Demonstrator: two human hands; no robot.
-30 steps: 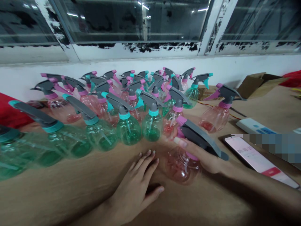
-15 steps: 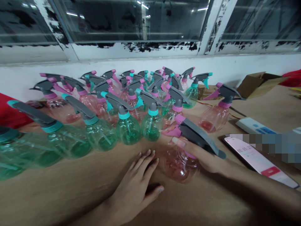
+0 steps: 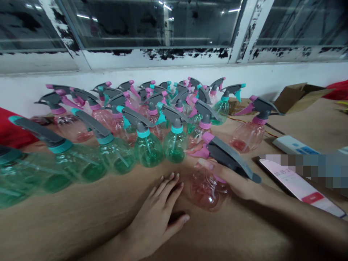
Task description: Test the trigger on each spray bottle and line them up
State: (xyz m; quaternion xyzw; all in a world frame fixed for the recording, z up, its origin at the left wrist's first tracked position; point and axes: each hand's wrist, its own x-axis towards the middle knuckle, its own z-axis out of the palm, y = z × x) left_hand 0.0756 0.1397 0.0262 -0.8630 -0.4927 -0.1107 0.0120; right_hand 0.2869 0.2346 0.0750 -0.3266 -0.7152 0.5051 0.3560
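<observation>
A pink spray bottle (image 3: 210,192) with a grey-and-pink trigger head stands upright on the brown table (image 3: 89,224). My right hand (image 3: 225,174) is wrapped around its neck, below the trigger head, with the thumb on the near side; most of the other fingers are hidden behind the bottle. To its left, my left hand (image 3: 163,206) lies flat on the table, fingers stretched out and holding nothing. Just beyond that hand stand a green spray bottle (image 3: 175,146) and another green spray bottle (image 3: 148,150), each with liquid inside.
Several pink and green spray bottles crowd toward the white wall (image 3: 152,69). A lone pink spray bottle (image 3: 248,132) stands at right. Nearby lie a phone (image 3: 301,188), a white device (image 3: 295,145), and an open cardboard box (image 3: 296,96). Red material (image 3: 13,128) sits at far left.
My right thumb has shifted very slightly to the left at the bottle's neck. My left hand and the bottles look unmoved.
</observation>
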